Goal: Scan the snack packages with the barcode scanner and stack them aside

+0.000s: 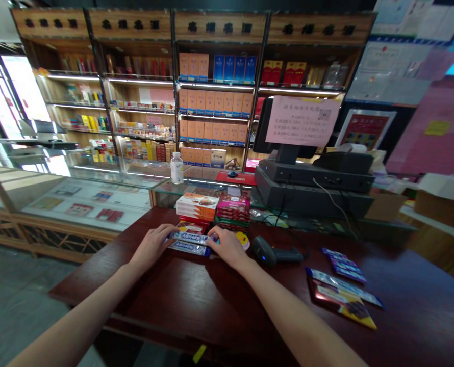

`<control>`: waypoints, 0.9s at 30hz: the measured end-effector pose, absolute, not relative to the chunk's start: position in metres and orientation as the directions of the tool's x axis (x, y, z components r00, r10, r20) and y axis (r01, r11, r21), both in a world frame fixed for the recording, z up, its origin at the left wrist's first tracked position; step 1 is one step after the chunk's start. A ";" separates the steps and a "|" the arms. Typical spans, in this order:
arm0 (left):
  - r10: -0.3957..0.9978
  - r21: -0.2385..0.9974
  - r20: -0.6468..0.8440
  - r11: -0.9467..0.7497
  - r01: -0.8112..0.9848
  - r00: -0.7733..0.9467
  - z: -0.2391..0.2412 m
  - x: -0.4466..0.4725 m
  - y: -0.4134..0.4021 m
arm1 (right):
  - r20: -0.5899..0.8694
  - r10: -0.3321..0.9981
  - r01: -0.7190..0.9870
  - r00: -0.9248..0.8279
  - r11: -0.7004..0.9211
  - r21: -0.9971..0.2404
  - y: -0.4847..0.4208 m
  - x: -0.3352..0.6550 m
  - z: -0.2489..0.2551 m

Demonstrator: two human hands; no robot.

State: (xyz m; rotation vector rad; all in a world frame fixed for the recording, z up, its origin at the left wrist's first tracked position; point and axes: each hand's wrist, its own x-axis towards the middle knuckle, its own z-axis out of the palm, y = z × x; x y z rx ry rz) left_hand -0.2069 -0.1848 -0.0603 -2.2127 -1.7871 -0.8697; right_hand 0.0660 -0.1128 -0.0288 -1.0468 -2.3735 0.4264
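Note:
Both hands are at the far side of the dark red table, at the two ends of a long blue-and-white candy packet (192, 237). My left hand (153, 246) pinches its left end, and my right hand (229, 246) has the right end between thumb and fingers. Just in front lies a second blue-and-white packet (188, 248), flat on the table and partly overlapped. Right behind the hands stand a stack of white-and-orange boxes (197, 205) and a stack of dark pink packets (233, 206). A round yellow-topped item (243, 239) sits beside my right hand.
A black barcode scanner (275, 253) lies right of my right hand. Further right are purple packets (344, 265), another blue packet (342, 285) and a chocolate bar (345, 306). A bottle (177, 168) stands on the glass counter (161, 189), with a cash register (311, 176) to its right.

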 end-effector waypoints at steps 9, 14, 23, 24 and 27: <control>0.924 0.234 0.373 -0.183 0.955 0.086 -0.067 -0.233 -0.179 | 0.300 0.688 0.663 -0.660 0.722 -0.196 -0.122 0.060 -0.028; 0.951 0.282 0.301 -0.162 0.946 0.073 -0.069 -0.241 -0.178 | 0.308 0.680 0.675 -0.666 0.724 -0.140 -0.123 0.054 -0.034; 0.949 0.289 0.307 -0.170 0.942 0.078 -0.073 -0.246 -0.178 | 0.317 0.668 0.678 -0.673 0.728 -0.096 -0.123 0.051 -0.043; 0.948 0.287 0.309 -0.172 0.942 0.079 -0.074 -0.246 -0.178 | 0.315 0.670 0.678 -0.673 0.728 -0.101 -0.123 0.051 -0.043; 0.947 0.283 0.311 -0.174 0.943 0.082 -0.074 -0.248 -0.179 | 0.312 0.666 0.669 -0.678 0.734 -0.113 -0.122 0.052 -0.044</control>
